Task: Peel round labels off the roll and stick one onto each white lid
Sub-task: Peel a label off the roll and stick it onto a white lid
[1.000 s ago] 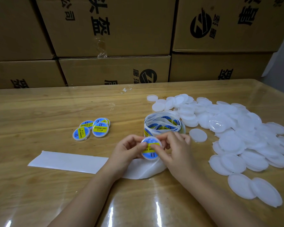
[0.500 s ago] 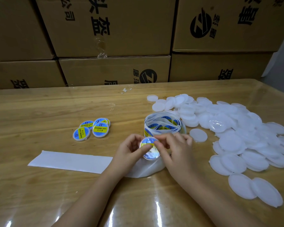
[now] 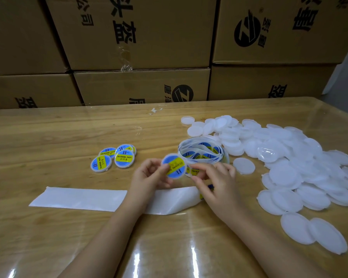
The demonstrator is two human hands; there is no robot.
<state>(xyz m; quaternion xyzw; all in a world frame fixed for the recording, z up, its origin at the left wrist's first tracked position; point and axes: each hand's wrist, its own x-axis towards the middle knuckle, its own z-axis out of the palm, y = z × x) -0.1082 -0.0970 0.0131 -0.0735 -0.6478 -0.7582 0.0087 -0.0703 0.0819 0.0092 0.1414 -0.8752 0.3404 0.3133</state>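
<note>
On my feed the left grip [image 3: 149, 175] is closed on a round white plastic lid wearing a blue-and-yellow label [image 3: 173, 166]. Thumb and fingertips pinch its left edge, and it is held tilted, just above the desk [image 3: 48, 137] and right in front of the roll. I can read the label's yellow band, but the print on it is blurred.

The right grip [image 3: 215, 183] sits just beside that lid with its fingers curled. Forefinger and thumb close on a partly hidden blue-and-yellow sticker [image 3: 195, 171] at the near edge of the loose white roll of round labels [image 3: 201, 153]. The roll stands on the desk behind both grips.

From under the grips a flat white backing strip [image 3: 78, 198] runs left across the desk.

Further left I count four finished labelled lids [image 3: 113, 159] in a small overlapping cluster, well apart from the grips. To the right a heap of plain white round lids [image 3: 289, 157] spreads to the desk's edge. One single plain lid [image 3: 244, 165] lies between the roll and the heap.

Brown printed cardboard boxes [image 3: 141, 85] are stacked along the far side.
</note>
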